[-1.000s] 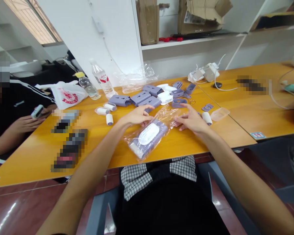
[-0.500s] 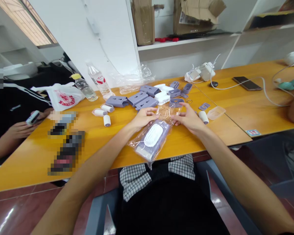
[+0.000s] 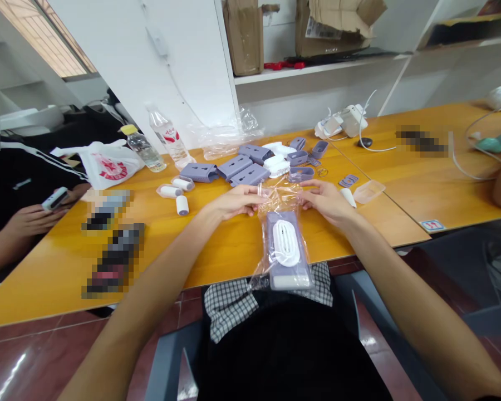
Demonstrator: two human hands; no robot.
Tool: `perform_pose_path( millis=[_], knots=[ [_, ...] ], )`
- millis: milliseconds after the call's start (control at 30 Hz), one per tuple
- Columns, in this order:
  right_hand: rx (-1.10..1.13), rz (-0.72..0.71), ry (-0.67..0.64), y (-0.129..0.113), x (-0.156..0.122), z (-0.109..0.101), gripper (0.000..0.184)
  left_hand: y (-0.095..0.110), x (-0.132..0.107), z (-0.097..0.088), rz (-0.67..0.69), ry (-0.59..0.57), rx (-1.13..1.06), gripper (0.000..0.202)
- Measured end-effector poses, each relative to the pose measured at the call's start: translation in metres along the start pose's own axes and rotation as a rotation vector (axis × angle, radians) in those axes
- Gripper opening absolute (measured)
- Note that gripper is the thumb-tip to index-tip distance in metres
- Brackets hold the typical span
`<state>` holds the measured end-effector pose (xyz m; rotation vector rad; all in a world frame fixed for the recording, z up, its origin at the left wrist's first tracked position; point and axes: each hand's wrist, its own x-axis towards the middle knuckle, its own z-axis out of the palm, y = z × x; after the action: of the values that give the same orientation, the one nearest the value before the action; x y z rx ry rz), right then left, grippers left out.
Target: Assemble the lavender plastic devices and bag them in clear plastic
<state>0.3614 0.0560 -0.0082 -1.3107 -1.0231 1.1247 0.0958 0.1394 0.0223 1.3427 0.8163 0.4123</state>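
A clear plastic bag (image 3: 284, 245) hangs between my hands over the table's near edge, mouth at the top. Inside it sits a purple case with a white oval part (image 3: 284, 248), long side pointing toward me. My left hand (image 3: 234, 201) pinches the left corner of the bag's mouth. My right hand (image 3: 326, 199) pinches the right corner. Behind my hands, loose purple cases (image 3: 242, 167), white parts (image 3: 278, 160) and small purple frames (image 3: 303, 157) lie on the orange table (image 3: 217, 245).
White rollers (image 3: 179, 192) lie to the left, with two water bottles (image 3: 156, 142) and a white shopping bag (image 3: 108, 164) beyond. Another person's hands (image 3: 37, 214) hold a device at the far left. A clear tray (image 3: 368, 192), chargers (image 3: 342, 125) and cables lie on the right.
The bag has swung from slanting leftward to hanging straight toward me, past the table edge. Both hands have closed in on the bag's mouth.
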Motion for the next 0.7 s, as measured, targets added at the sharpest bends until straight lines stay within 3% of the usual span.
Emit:
perform_pose_path(
  millis=[67, 167, 367, 433, 533, 600, 700],
  knots=[
    [-0.069, 0.007, -0.051, -0.002, -0.003, 0.001, 0.049, -0.001, 0.000, 0.000, 0.023, 0.006, 0.015, 0.035],
    [-0.096, 0.000, -0.066, -0.003, -0.005, 0.002, 0.056, -0.003, 0.003, 0.003, 0.034, 0.129, 0.023, 0.028],
    [-0.072, -0.061, -0.008, 0.000, -0.001, 0.001, 0.030, -0.004, 0.008, 0.014, 0.064, 0.392, -0.051, 0.019],
    [-0.088, -0.099, -0.020, 0.001, -0.001, 0.001, 0.032, -0.004, 0.009, 0.016, 0.083, 0.370, -0.101, 0.021],
    [-0.096, -0.144, -0.041, 0.003, 0.000, 0.002, 0.037, -0.005, 0.010, 0.017, 0.105, 0.248, -0.174, 0.009],
    [-0.102, -0.147, -0.046, 0.003, 0.000, 0.003, 0.038, -0.007, 0.010, 0.017, 0.108, 0.223, -0.203, 0.025],
    [-0.112, -0.120, -0.070, 0.004, 0.000, 0.002, 0.034, -0.008, 0.011, 0.018, 0.101, 0.307, -0.222, 0.044]
  ],
)
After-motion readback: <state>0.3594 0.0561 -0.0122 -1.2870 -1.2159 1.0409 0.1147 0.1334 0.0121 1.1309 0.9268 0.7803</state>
